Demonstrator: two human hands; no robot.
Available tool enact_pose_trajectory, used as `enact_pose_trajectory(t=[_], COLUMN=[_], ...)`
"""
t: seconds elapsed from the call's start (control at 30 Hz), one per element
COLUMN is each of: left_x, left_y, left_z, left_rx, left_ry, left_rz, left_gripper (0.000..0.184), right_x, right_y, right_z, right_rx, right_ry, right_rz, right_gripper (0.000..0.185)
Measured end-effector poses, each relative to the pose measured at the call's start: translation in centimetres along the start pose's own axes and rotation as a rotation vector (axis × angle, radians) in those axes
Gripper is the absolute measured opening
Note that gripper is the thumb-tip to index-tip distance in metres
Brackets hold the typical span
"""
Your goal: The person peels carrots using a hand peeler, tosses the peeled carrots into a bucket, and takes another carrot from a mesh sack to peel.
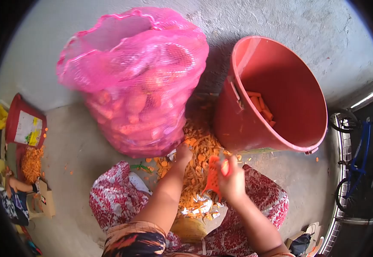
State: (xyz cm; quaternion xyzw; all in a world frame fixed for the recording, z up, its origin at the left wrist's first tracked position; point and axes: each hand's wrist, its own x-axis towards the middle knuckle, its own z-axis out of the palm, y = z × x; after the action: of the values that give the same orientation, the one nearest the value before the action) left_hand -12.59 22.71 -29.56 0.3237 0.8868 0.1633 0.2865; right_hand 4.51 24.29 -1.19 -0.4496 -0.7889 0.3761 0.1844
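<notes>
My left hand reaches down to the peel heap beside the lower edge of a pink mesh sack. Its fingers are mostly hidden, so I cannot tell whether it holds anything. In my right hand, closed and slightly blurred, is an orange plastic tool with holes. The sack stands upright with its top open, full of carrots. To its right, a big red bucket leans toward me with several peeled carrots at the bottom.
A painted wall rises behind the sack and bucket. At the far left are a smaller red bucket, another orange heap and a seated person's leg. A blue bicycle stands at the right, near a cardboard box.
</notes>
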Motion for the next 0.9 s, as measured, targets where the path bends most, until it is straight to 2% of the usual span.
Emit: enact_pose_trajectory(t=[0.03, 0.07, 0.17, 0.2, 0.3, 0.33, 0.43, 0.53, 0.6, 0.67, 0.73, 0.83, 0.87, 0.9], left_x=[0.8, 2.6, 5.8, 5.3, 6.4, 6.2, 5.3, 2.9, 0.2, -2.9, -5.6, -8.6, -9.5, -10.4], left_y=[0.3, -0.5, -2.9, -1.7, -2.5, -3.0, -2.4, -0.6, 0.1, 0.0, -0.1, 1.3, 2.5, 3.5], left_z=[0.7, 2.9, 6.4, 5.0, 6.6, 6.9, 6.2, 2.2, -0.4, -2.4, -4.6, -9.4, -10.7, -12.1], left_rx=[0.057, 0.034, -0.015, 0.123, 0.510, 0.637, 0.543, 0.069, -0.786, -1.432, -1.838, -2.067, -2.025, -2.017], left_ry=[-0.038, -0.057, 0.142, 0.187, 0.083, 0.149, 0.040, -0.168, -0.312, -0.416, -0.502, -0.788, -0.753, -0.754], left_rz=[0.059, -0.029, -0.017, -0.028, 0.057, 0.132, 0.065, -0.099, -0.363, -0.369, -0.100, -0.056, 0.023, -0.007], left_gripper=[0.046, 0.045, 0.045, 0.033, 0.025, 0.025, 0.023, 0.027, 0.034, 0.040, 0.046, 0.045, 0.042, 0.041], right_x=[0.0, 0.0, 0.5, 0.8, 1.3, 1.5, 1.5, 1.9, 2.1, 2.2, 2.4, 2.6, 2.7, 2.8], right_y=[-0.6, 0.3, 1.6, 1.7, 2.4, 2.0, 2.2, 1.8, 1.9, 1.7, 0.9, 0.6, 0.5, 0.0], right_z=[0.0, 0.2, -0.1, -0.5, -0.5, -0.6, -0.2, -0.4, 0.0, 0.3, 0.2, 1.2, 1.4, 1.2], right_rx=[-0.050, -0.087, -0.113, -0.109, -0.071, -0.067, -0.055, -0.061, -0.034, 0.004, 0.056, 0.189, 0.233, 0.308], right_ry=[-0.023, -0.074, -0.175, -0.200, -0.265, -0.285, -0.286, -0.258, -0.190, -0.123, -0.096, 0.028, 0.080, 0.141], right_rz=[0.006, 0.003, 0.049, 0.071, 0.130, 0.143, 0.093, 0.078, 0.086, 0.099, 0.127, 0.046, -0.002, 0.000], right_gripper=[0.024, 0.027, 0.032, 0.032, 0.032, 0.032, 0.031, 0.027, 0.023, 0.017, 0.016, 0.017, 0.017, 0.017])
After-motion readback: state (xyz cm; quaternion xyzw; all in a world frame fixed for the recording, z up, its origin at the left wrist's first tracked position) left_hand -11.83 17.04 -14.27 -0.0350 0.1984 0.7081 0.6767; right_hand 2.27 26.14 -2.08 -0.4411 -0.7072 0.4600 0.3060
